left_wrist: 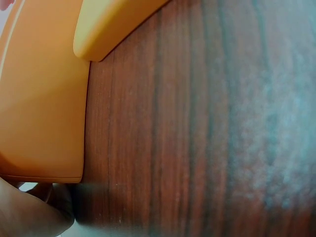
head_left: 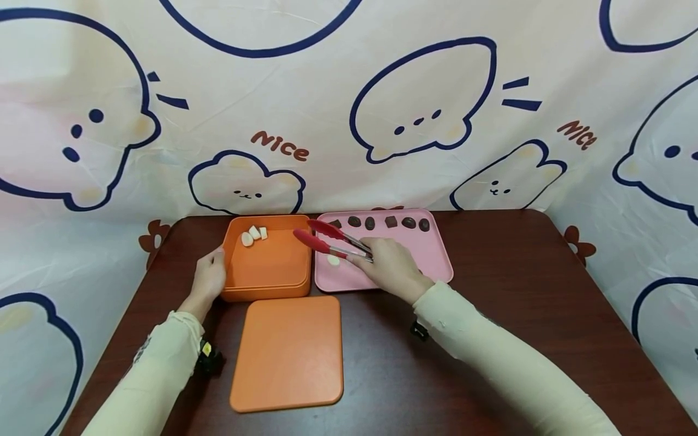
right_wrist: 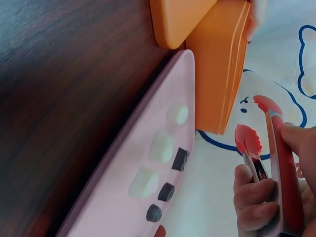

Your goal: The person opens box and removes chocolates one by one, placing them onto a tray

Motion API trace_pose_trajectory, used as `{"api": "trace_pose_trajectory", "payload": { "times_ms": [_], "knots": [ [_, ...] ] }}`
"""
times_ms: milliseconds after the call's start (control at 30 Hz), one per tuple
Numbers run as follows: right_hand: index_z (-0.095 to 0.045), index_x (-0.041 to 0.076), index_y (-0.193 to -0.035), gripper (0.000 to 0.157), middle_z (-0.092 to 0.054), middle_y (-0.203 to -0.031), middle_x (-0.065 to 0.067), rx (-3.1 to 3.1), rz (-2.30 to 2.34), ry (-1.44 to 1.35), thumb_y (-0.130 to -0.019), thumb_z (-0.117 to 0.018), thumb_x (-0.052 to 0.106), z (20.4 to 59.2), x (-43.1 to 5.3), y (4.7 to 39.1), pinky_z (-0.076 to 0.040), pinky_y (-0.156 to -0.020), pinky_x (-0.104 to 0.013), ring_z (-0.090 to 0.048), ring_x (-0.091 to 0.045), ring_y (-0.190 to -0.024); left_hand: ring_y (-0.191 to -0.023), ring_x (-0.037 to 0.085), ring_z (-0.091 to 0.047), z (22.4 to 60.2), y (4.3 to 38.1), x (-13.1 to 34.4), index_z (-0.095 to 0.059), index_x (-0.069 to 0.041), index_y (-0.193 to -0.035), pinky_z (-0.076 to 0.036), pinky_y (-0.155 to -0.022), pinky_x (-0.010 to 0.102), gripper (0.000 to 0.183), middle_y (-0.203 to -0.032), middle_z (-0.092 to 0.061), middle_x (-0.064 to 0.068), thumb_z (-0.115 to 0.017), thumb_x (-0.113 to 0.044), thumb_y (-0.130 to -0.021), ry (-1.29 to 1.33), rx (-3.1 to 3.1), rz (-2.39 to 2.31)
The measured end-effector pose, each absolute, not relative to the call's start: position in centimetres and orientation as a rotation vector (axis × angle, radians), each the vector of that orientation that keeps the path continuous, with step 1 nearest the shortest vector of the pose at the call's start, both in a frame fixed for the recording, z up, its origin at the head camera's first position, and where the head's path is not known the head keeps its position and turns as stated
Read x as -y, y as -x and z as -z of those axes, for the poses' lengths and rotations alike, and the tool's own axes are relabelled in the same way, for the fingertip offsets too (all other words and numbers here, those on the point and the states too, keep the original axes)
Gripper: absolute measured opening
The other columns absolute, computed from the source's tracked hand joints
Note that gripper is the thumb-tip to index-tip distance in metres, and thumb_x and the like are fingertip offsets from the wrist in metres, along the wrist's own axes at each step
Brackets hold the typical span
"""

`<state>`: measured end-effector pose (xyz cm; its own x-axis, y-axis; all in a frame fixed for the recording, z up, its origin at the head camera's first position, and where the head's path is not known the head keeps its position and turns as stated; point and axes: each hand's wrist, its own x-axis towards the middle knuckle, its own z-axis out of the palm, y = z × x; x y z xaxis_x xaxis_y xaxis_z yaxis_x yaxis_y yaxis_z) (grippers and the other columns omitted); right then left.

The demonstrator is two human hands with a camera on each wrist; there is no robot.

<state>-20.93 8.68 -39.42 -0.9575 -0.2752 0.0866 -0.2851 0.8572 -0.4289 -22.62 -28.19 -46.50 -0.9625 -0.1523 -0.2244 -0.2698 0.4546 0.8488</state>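
Mid-frame, fingers [right_wrist: 253, 194] of the right hand [head_left: 394, 266] are pinching tongs [head_left: 313, 241]; left of centre, the left hand [head_left: 209, 276] is gripping a box [head_left: 267, 294].

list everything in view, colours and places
table: one, dark brown, underneath
backdrop: one, printed white, behind
tray: one, pink, table's far side
box: one, orange, left of tray
panel: one, orange, nearer than box
pale pieces: six visible, white, three in box, three on tray
dark pieces: at least six, brown, tray's far edge
tongs: one, red and silver, in right hand
devices: two, black, at wrists
sleeves: two, cream, forearms
left hand: one, bare, at box's left
right hand: one, bare, over tray
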Motion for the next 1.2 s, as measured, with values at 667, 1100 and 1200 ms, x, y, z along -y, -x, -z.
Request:
{"api": "trace_pose_trajectory", "payload": {
  "times_ms": [667, 1100, 1200],
  "knots": [
    [-0.063, 0.016, -0.083, 0.039, -0.051, -0.063, 0.003, 3.053, -0.599, -0.475, -0.097, -0.063, 0.052, 40.2, -3.2, 22.8, -0.039, -0.048, -0.028, -0.052, -0.016, -0.058, -0.157, 0.039, -0.013, 46.6, 22.7, 28.6, -0.014, -0.009, -0.162, -0.017, -0.127, 0.059, 0.063, -0.169, -0.012, 0.017, -0.011, -0.045, -0.110, 0.330, -2.588, -1.516],
    [-0.063, 0.014, -0.087, 0.040, -0.048, -0.061, 0.003, 3.146, -0.507, -0.456, -0.096, -0.064, 0.053, 40.3, 0.2, 24.2, -0.039, -0.044, -0.024, -0.054, -0.014, -0.054, -0.157, 0.039, -0.013, 46.7, 22.7, 28.5, -0.014, -0.009, -0.162, -0.017, -0.127, 0.059, 0.063, -0.170, -0.012, 0.016, -0.011, -0.044, -0.110, 0.323, -2.575, -1.521],
    [-0.062, 0.013, -0.088, 0.039, -0.050, -0.063, 0.003, 3.149, -0.525, -0.440, -0.096, -0.065, 0.052, 40.3, 0.7, 24.7, -0.039, -0.044, -0.023, -0.054, -0.015, -0.054, -0.157, 0.039, -0.013, 46.7, 22.8, 28.5, -0.014, -0.008, -0.162, -0.017, -0.127, 0.059, 0.063, -0.169, -0.013, 0.017, -0.012, -0.043, -0.110, 0.319, -2.580, -1.520]
  ]
}}
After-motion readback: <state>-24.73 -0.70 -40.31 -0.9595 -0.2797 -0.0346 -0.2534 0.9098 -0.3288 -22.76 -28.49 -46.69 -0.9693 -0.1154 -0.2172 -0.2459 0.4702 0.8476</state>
